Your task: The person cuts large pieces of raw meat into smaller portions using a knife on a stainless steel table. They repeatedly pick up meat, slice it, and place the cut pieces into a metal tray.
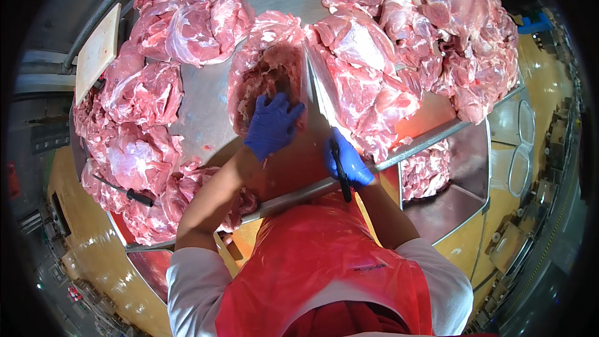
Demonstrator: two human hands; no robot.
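Note:
My left hand (273, 126), in a blue glove, rests with spread fingers on the near part of a long piece of raw meat (267, 37). This piece has a darker hollow along its middle, and the fingertips reach into it. My right hand (349, 161), also gloved in blue, is closed round the black handle of a knife (342, 171). Its long blade points away from me, just right of the piece. Directly beyond the blade, to the right, lie large cuts of meat (359, 75).
Meat is piled along the left (140, 93) and right (468, 37) of the steel table (209, 103). Another knife (140, 198) lies on the left pile, near a white board (98, 53). A metal bin (458, 203) holding meat stands below the table's rail (430, 140).

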